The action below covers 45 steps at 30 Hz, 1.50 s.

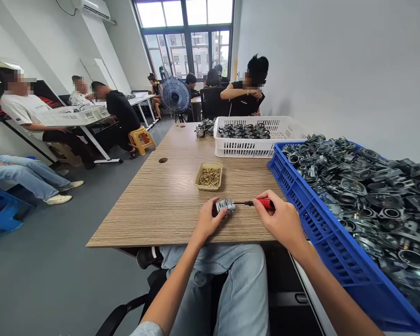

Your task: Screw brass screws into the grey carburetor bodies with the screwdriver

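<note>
Near the table's front edge, my left hand [210, 218] is closed around a small grey metal casting [226, 205], which looks like a carburetor body. My right hand [280, 218] grips a screwdriver [266, 203] by its red handle. The dark shaft points left, and its tip meets the right side of the casting; whether a screw sits there is too small to tell. Just beyond my hands stands a shallow tan tray [209, 187] of small brass pieces [210, 177], perhaps screws or jets.
A blue crate [322, 228] heaped with grey metal castings [357, 186] stands close on my right. Behind the tray are a white basket [245, 149] of similar parts and a loose pile [205, 128]. A person [247, 91] works across the table [143, 205]; others sit at left.
</note>
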### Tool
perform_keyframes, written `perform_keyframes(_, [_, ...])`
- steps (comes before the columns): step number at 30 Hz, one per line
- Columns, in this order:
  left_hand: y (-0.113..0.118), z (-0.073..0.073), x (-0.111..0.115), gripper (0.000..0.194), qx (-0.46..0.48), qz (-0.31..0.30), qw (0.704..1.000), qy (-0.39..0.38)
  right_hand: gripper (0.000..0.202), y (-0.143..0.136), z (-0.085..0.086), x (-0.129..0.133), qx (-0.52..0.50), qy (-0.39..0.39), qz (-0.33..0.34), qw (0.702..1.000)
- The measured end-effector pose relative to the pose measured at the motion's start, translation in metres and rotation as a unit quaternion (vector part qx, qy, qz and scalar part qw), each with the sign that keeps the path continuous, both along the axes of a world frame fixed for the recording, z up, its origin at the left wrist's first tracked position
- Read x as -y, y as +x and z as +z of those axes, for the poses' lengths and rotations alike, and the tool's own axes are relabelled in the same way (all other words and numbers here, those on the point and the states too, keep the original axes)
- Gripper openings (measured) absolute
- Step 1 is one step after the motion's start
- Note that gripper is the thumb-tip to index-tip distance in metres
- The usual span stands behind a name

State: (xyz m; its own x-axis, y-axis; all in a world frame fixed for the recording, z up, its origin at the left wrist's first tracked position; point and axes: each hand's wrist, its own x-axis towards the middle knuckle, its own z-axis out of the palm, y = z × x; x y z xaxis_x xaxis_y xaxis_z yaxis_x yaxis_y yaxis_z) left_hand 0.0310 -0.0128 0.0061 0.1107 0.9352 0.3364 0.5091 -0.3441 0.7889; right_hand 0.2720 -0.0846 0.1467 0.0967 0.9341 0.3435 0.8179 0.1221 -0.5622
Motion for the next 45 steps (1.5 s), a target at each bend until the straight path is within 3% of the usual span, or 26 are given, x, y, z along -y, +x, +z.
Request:
perform_keyframes(6, [-0.001, 0.004, 0.003, 0.057, 0.024, -0.011, 1.0, 0.012, 0.029, 0.0, -0.001, 0.0, -0.005, 0.008, 0.005, 1.0])
perform_keyframes(13, [0.001, 0.011, 0.006, 0.059, -0.041, -0.009, 0.996, 0.075, 0.029, -0.003, 0.0, 0.002, -0.01, 0.005, 0.022, 1.0])
perform_keyframes(23, [0.0, -0.004, 0.0, 0.079, -0.024, -0.032, 0.998, 0.053, 0.029, 0.001, 0.001, 0.0, 0.007, -0.004, 0.012, 1.0])
perform_keyframes(35, [-0.002, -0.012, -0.004, 0.084, -0.049, -0.039, 0.997, 0.042, 0.03, 0.002, -0.009, -0.009, 0.005, -0.03, 0.001, 1.0])
perform_keyframes(45, [-0.002, -0.014, -0.006, 0.091, -0.045, -0.032, 0.998, 0.035, 0.018, 0.001, 0.002, -0.002, 0.085, -0.061, 0.085, 0.991])
